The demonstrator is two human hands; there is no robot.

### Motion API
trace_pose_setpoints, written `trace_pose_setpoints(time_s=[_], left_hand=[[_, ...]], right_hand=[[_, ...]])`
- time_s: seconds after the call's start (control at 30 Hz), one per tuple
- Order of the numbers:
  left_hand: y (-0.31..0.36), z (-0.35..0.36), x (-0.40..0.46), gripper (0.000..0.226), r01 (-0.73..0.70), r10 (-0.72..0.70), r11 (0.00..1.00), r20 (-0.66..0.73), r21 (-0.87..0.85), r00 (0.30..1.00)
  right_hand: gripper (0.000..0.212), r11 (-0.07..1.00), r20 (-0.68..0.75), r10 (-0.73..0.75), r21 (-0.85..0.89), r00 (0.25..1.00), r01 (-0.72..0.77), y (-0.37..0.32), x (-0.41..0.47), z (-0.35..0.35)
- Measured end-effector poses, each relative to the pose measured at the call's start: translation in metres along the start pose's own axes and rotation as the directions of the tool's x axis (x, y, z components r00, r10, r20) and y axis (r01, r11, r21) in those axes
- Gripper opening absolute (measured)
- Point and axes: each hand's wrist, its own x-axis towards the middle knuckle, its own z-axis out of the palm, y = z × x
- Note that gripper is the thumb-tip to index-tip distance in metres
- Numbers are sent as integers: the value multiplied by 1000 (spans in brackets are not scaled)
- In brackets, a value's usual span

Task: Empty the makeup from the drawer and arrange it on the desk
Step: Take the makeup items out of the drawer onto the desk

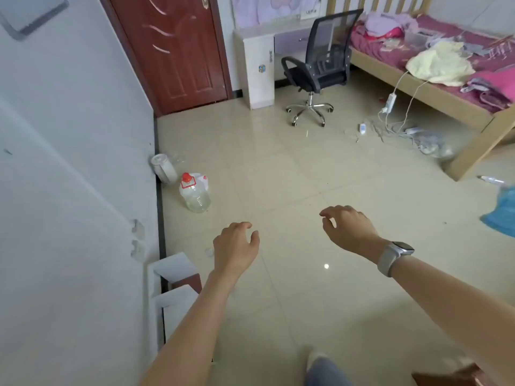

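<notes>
Beige floor tiles [278,168] fill the room below me. My left hand [235,246] and my right hand [348,228] reach forward over them, fingers loosely curled, holding nothing. A pale watch [395,256] sits on my right wrist. Far ahead, a white desk [257,51] stands beside a red-brown door [172,48], with a black office chair [320,68] before it; its purple drawer [291,41] looks closed. I cannot see any makeup. A clear water jug [194,195] stands near the left wall.
</notes>
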Motion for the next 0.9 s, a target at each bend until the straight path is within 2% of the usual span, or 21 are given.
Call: trace_pose_setpoints(time_s=[0.13,0.23,0.4,0.53,0.73,0.9], left_hand=[[0,32,69,38,25,-24,1000,69,-11,997],[12,52,138,37,55,-55,998,103,-3,993],[64,61,270,34,176,-157,979,176,-98,972],[99,51,362,35,100,-82,992,220,-74,972],[72,47,491,39,250,-209,961,279,-120,937],[41,35,640,38,264,-230,959,260,-104,938]], right_hand=[[33,999,69,38,33,997,-40,26,62,17],[32,987,106,85,125,991,-99,50,124,25],[31,965,98,147,204,984,-165,82,243,-2],[32,974,166,125,169,978,-154,93,343,-21],[30,990,252,56,115,966,-87,90,495,-19],[29,982,268,63,154,961,-107,77,646,-15]])
